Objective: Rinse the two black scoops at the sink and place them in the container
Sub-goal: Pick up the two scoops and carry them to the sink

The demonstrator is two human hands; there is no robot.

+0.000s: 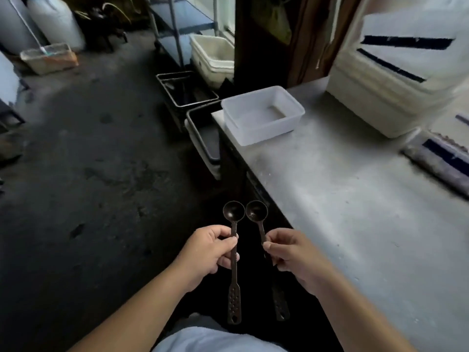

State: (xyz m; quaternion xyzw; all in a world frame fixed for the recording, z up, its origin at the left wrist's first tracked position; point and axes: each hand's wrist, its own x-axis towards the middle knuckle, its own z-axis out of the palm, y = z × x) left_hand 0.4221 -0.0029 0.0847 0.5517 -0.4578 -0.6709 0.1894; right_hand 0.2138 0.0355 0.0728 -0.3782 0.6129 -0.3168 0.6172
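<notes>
While both arms reach forward over the dark floor, each hand grips one black scoop by its thin handle. The left hand pinches the left scoop between thumb and curled fingers about midway along the handle, the round bowl pointing away and the perforated flat end hanging toward the body. The right hand pinches the right scoop nearer its bowl, so most of the handle runs back under the palm and its perforated end shows below the wrist. The two bowls sit side by side, touching or all but touching; the blur makes it hard to say which. Both bowls face up, and neither scoop rests on anything.

To the right runs a grey counter. At its far left corner stands a clear plastic container, open-topped, well apart from the scoops. Farther right on the counter is a stack of pale tubs with dark bars across it, where any writing has been blotted out. Beside the counter's edge, dark bins sit on the floor, and a white tub stands beyond them near a metal rack. No label or brand can be read anywhere.
</notes>
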